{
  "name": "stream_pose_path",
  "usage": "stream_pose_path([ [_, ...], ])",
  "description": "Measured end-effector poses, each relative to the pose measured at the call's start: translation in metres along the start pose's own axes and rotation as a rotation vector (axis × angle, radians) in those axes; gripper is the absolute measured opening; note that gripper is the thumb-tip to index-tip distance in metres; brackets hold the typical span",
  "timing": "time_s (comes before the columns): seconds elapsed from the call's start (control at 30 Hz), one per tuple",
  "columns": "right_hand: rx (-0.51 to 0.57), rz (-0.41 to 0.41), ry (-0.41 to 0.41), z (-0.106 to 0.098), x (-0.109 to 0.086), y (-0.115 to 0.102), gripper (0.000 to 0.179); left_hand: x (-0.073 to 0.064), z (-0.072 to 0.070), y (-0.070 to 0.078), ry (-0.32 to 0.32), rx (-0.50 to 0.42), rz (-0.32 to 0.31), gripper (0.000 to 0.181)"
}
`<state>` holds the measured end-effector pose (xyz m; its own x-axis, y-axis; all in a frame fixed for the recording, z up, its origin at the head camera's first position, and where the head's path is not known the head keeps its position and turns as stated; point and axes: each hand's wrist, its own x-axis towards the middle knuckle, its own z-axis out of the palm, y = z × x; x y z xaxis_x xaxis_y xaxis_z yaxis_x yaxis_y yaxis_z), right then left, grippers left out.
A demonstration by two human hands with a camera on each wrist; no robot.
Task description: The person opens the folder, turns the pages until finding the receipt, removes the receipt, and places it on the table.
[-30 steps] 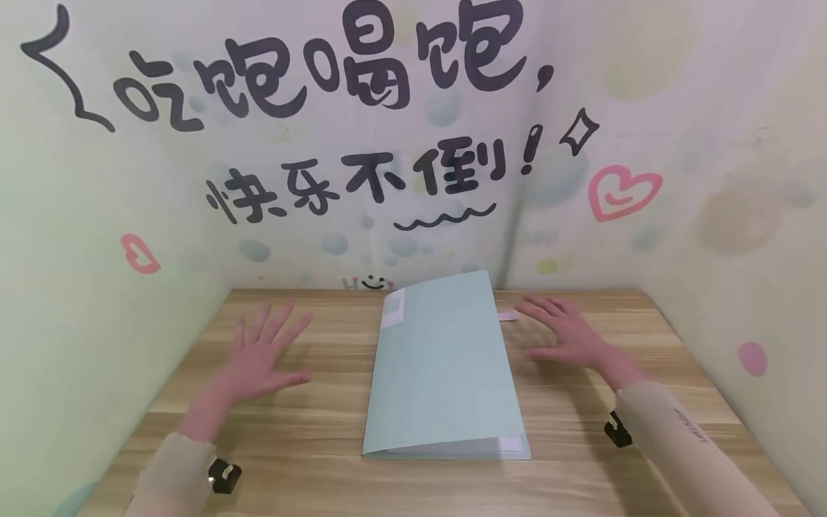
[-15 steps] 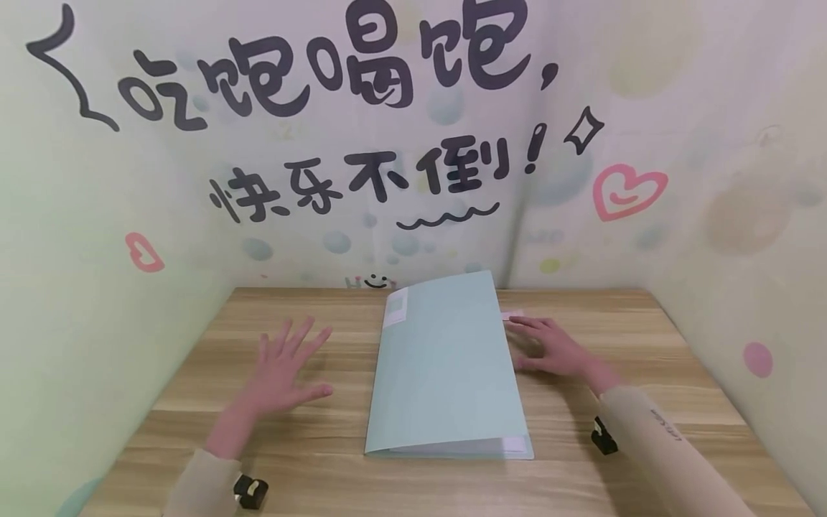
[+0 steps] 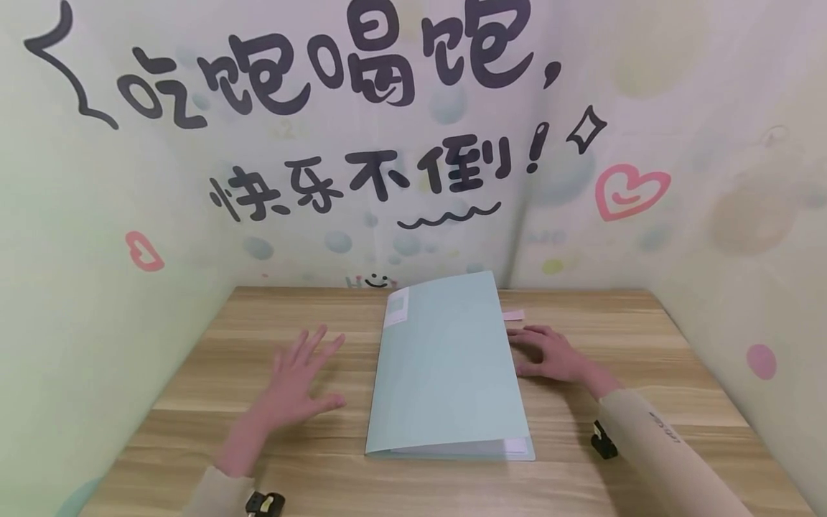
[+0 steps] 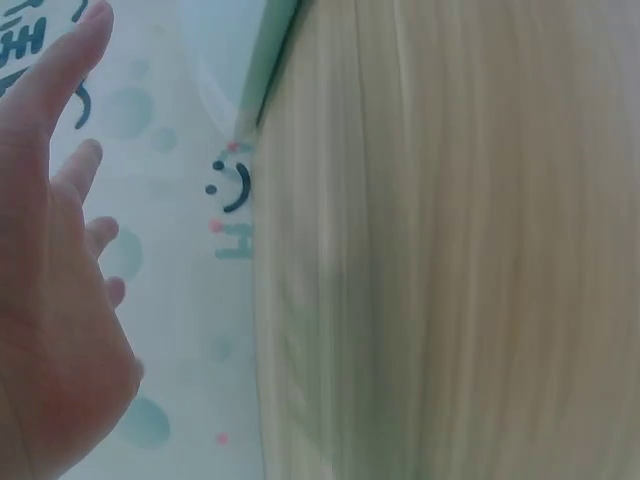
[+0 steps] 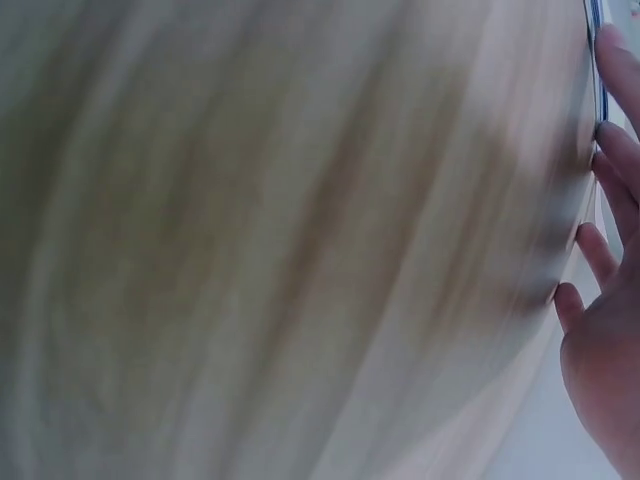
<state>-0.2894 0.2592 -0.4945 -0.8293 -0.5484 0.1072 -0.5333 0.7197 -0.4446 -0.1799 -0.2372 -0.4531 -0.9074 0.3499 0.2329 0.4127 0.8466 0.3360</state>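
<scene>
A pale blue-green document folder (image 3: 449, 366) lies on the wooden table, its front cover slightly raised so that white paper (image 3: 510, 446) shows at the lower edge. My left hand (image 3: 297, 384) hovers to the left of it, fingers spread, holding nothing; the left wrist view shows the same spread hand (image 4: 60, 270) apart from the folder corner (image 4: 240, 60). At the folder's right edge rests my right hand (image 3: 549, 355), its fingertips right at the cover's edge, fingers slightly bent. In the right wrist view, the fingers (image 5: 620, 180) sit along the folder's edge.
A pink paper tab (image 3: 514, 315) sticks out past the folder's upper right side. The wooden table (image 3: 310, 474) ends at a printed backdrop (image 3: 323, 237) behind, with walls on both sides. Each sleeve carries a small black device (image 3: 604, 439) at the wrist.
My left hand has moved right, nearer to the folder. The right hand has come left from beside the pink tab to the folder's right edge. The folder has stayed in place.
</scene>
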Motion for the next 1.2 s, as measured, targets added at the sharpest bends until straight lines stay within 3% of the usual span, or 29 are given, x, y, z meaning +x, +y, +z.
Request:
stream_pose_path([
  [0.3, -0.005, 0.006, 0.001, 0.002, 0.003, -0.001, 0.067, -0.002, 0.009, 0.028, -0.036, -0.190, 0.001, 0.101],
  [0.63, -0.003, 0.012, -0.015, 0.003, 0.000, 0.000, 0.066, 0.001, 0.025, 0.064, -0.072, -0.258, 0.073, 0.091],
  [0.83, -0.020, 0.008, -0.021, 0.002, 0.000, -0.002, 0.068, 0.004, 0.032, 0.087, -0.042, -0.334, 0.114, 0.088],
  [1.2, -0.013, -0.009, -0.002, 0.004, 0.001, -0.003, 0.073, 0.004, 0.053, 0.110, -0.033, -0.399, 0.151, 0.093],
])
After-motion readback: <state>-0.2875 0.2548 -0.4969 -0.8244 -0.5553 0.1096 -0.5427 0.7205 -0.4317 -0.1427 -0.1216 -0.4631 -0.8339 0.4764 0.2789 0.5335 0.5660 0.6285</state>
